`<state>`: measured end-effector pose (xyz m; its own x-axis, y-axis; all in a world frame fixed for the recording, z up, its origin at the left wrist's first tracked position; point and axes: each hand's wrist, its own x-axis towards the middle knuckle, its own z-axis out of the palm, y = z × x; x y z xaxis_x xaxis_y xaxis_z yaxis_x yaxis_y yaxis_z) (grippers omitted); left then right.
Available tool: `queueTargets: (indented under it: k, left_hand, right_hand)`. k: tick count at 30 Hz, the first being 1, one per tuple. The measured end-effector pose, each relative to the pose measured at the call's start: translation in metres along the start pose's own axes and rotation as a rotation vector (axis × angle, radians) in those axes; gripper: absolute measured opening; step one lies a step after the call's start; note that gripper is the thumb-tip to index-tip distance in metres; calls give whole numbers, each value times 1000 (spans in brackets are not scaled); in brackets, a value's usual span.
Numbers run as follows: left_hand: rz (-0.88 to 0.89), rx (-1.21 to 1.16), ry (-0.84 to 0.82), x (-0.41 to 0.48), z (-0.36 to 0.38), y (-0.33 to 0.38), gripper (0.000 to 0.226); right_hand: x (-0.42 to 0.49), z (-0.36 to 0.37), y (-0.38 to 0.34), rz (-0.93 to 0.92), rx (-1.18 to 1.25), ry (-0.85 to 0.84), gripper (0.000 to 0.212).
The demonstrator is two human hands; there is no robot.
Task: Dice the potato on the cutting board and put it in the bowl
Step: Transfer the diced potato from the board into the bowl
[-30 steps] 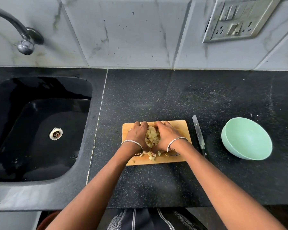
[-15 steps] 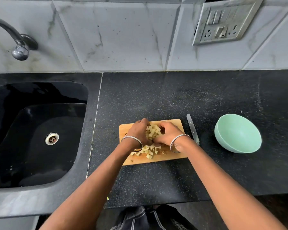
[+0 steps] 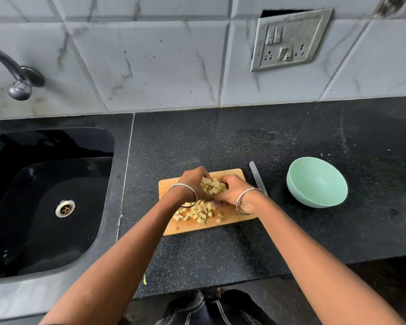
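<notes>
Grips: left grip (image 3: 192, 184) and right grip (image 3: 232, 191) cup potato dice (image 3: 212, 185) over cutting board (image 3: 197, 227).
Risk: loose cubes may spill short of bowl (image 3: 317, 182), right of the board.

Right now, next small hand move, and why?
Probably carry the cupped load right into the empty mint-green bowl: the left hand and right hand hold a heap of pale diced potato cubes between them; loose cubes lie on the wooden cutting board.
</notes>
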<state>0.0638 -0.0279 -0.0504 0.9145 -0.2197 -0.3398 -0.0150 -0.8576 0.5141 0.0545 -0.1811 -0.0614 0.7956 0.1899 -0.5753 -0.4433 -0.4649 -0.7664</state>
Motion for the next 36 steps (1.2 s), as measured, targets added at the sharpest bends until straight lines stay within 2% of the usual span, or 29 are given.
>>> queueTargets:
  k: [10, 14, 18, 20, 23, 27, 30, 33, 36]
  left_hand:
    - [40, 79, -57, 12, -13, 29, 56]
    - [84, 97, -107, 21, -18, 64, 56]
    - [117, 102, -146, 32, -20, 98, 62]
    - [143, 120, -163, 38, -21, 119, 64]
    - [192, 121, -204, 49, -19, 159, 61]
    - [251, 130, -229, 68, 3, 212, 61]
    - [255, 135, -248, 82, 27, 235, 59]
    - [209, 140, -280, 93, 53, 247, 66]
    - [188, 168, -307, 98, 69, 252, 63]
  right_hand:
    - [-17, -25, -6, 19, 187, -71, 38]
    - [-27, -56, -2, 28, 310, -80, 38]
    - [-35, -85, 4, 13, 367, -44, 52]
    - [-42, -104, 6, -6, 383, -58, 43]
    - [-55, -142, 11, -20, 395, -45, 33]
    - [-67, -193, 29, 31, 370, 10, 33]
    - [-69, -218, 45, 93, 368, 51, 38]
    - [-66, -231, 61, 158, 346, 91, 35]
    - [-59, -234, 70, 200, 177, 123, 29]
